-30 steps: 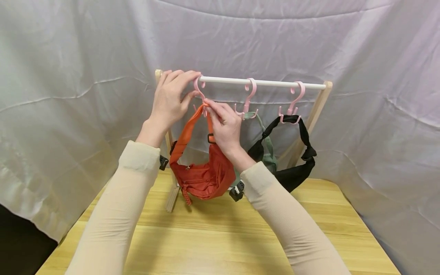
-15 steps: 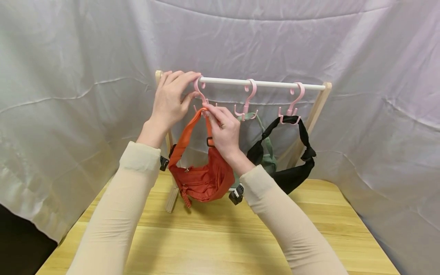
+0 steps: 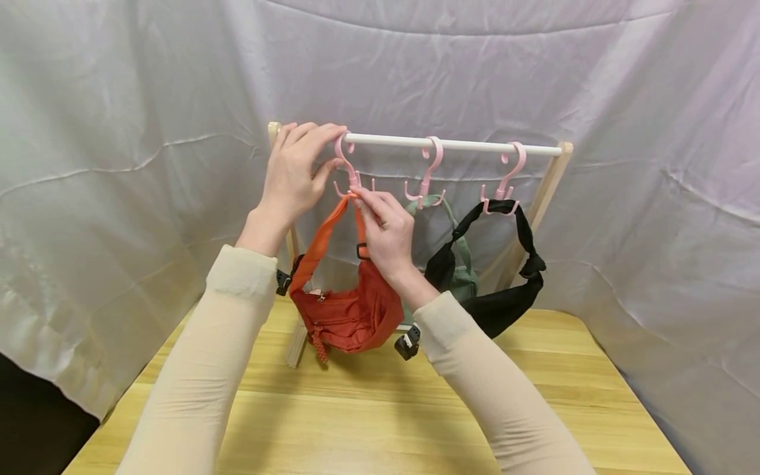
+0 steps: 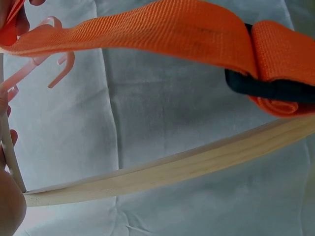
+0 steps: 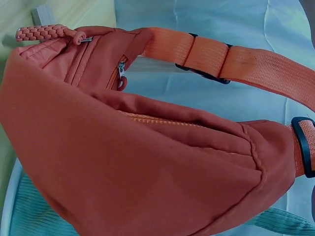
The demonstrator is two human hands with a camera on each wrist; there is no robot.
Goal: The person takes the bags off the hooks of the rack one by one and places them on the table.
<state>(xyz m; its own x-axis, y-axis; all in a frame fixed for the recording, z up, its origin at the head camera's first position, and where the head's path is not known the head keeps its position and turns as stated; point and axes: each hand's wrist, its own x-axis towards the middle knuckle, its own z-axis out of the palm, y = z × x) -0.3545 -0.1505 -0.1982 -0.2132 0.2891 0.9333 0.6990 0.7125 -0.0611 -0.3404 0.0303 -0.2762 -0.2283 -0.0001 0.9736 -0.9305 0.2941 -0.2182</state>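
My left hand [image 3: 295, 173] is up at the left end of the white rod [image 3: 392, 140], fingers over its top and thumb against the stem of a pink hook hanger [image 3: 350, 170], which it grips. Just right of it, my right hand [image 3: 388, 227] pinches the top of the orange strap [image 3: 320, 241] at the hanger's lower prongs. Below hangs the red waist bag [image 3: 356, 316], tilted, with a braided zip pull. The left wrist view has the strap [image 4: 162, 32] with its black buckle [image 4: 268, 87] crossing near the hanger [image 4: 64, 71]. In the right wrist view the bag [image 5: 128, 167] hides the hand.
Two more pink hangers [image 3: 435, 158] [image 3: 515, 168] hang along the rod. A green bag [image 3: 464, 280] is on the middle one and a black bag [image 3: 505, 307] on the right one. Wooden side posts [image 3: 551, 185] carry the rod above a wooden table [image 3: 356, 422]; a grey curtain [image 3: 505, 72] surrounds it.
My right hand has moved down slightly with the strap, bringing it lower on the prongs, and the red waist bag hangs a little lower. The left hand has stayed in place.
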